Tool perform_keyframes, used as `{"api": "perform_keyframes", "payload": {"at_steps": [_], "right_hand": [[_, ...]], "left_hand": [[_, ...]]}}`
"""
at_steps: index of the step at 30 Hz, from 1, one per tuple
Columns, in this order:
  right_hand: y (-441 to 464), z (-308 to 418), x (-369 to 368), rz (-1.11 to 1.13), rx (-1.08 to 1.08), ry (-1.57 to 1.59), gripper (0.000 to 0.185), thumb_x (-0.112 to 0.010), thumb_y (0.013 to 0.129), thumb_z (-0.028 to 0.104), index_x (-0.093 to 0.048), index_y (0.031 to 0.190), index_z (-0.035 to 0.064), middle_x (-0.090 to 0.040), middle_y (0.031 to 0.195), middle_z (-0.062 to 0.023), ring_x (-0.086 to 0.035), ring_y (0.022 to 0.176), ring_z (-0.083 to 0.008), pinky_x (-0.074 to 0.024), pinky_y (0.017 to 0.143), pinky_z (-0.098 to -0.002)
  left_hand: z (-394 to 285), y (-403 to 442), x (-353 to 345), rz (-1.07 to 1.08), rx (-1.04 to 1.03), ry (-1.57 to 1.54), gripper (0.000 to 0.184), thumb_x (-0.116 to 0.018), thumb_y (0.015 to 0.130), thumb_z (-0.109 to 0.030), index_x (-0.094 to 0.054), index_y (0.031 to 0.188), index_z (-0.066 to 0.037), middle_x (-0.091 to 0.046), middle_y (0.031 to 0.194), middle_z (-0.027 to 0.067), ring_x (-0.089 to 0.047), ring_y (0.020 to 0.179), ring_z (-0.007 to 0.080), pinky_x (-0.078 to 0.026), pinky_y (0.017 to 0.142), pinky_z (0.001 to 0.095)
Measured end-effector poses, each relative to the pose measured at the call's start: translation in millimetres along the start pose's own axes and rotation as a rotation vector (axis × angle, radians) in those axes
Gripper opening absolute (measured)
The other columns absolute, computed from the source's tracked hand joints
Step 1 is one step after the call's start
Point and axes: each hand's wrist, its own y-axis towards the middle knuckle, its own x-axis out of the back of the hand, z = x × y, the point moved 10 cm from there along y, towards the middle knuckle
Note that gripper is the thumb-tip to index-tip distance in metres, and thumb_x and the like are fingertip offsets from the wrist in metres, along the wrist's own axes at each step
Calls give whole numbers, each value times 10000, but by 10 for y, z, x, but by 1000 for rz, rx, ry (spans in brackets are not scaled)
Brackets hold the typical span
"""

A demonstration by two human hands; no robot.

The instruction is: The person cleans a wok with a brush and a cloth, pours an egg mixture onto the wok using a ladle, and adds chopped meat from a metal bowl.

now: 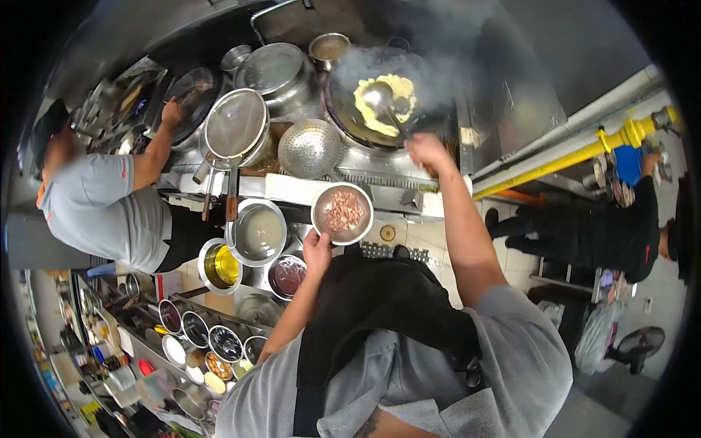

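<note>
My right hand [431, 155] is closed around the handle of a ladle [377, 95], whose bowl rests on yellow egg [400, 87] cooking in a wok [343, 109]. Smoke rises from the wok and blurs its far side. In my left hand [317, 252] is a metal bowl [367, 228], gripped by its near left rim. Chopped pinkish meat [343, 210] lies inside that bowl, which is held in front of the stove edge, apart from the wok. A perforated skimmer [309, 149] sits just beyond the bowl, to the left of the wok.
A mesh strainer [236, 124] and a large lidded pot [270, 69] stand left of the wok. Pots of pale liquid [261, 232] and yellow oil [228, 264] are at my left. A co-worker [109, 197] works at the left; another person [599, 226] is far right. A yellow pipe [548, 168] runs at right.
</note>
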Motion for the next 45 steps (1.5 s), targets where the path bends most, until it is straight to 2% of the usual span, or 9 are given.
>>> {"api": "perform_keyframes", "payload": {"at_steps": [2,7,19,24,29,33,36,40,45], "right_hand": [[193,68,66,-20,0,50,374,-628,901,150,-562,1203,-61,-556,624,-77,-476,428,-98,-341,360,-290],[122,193,532,-606,188,-572,514,-604,849,186,-496,1294,-47,-652,955,-303,-659,907,-411,-534,810,-443],[-376,-153,-100,-288,126,-266,445,-641,867,207,-575,1265,21,-607,659,-135,-600,574,-200,-478,577,-361],[-301,-25,-140,-641,319,-723,443,-648,852,243,-598,1229,16,-636,701,-199,-669,652,-256,-520,639,-367],[-193,-114,-249,-156,60,-322,492,-585,849,162,-518,1309,2,-640,996,-311,-617,971,-454,-498,837,-473],[-101,-7,-89,-529,64,-505,401,-545,851,154,-572,1199,-46,-642,973,-312,-624,929,-456,-506,854,-462],[-318,85,-112,-342,224,-696,367,-576,851,173,-573,1156,-32,-644,950,-310,-624,915,-457,-513,838,-454],[18,-341,182,15,-113,18,361,-620,837,165,-576,1150,-7,-655,891,-300,-631,857,-465,-535,764,-408],[-275,-206,281,-511,159,-701,305,-639,844,148,-607,1101,-13,-673,784,-234,-636,709,-393,-523,693,-417]], "left_hand": [[40,27,-9,36,13,-24,190,-518,895,-101,-615,985,35,-635,788,31,-545,627,80,-449,568,256],[-127,254,91,117,0,-14,185,-505,891,-78,-600,992,45,-661,887,87,-632,722,132,-551,655,292],[5,501,267,202,77,10,209,-464,894,-46,-571,1039,61,-662,964,132,-667,797,182,-599,700,335],[4,582,226,240,25,-15,199,-463,902,-42,-567,1038,59,-662,972,136,-669,797,187,-602,700,337],[-98,632,174,226,-3,-36,199,-462,906,-35,-579,1035,59,-665,981,139,-674,807,196,-606,711,349],[-129,747,130,210,-21,42,213,-461,910,-38,-576,1056,66,-671,972,138,-675,800,194,-605,694,342],[-431,898,-28,190,-54,122,217,-467,912,-43,-571,1069,66,-674,969,130,-671,779,186,-588,674,316],[-807,1247,-267,100,-161,389,227,-482,892,-42,-577,1049,92,-666,966,150,-666,770,198,-600,635,333],[-1238,1855,-779,-26,-88,250,291,-588,839,-129,-622,1001,110,-685,877,184,-688,704,228,-576,594,346]]}}
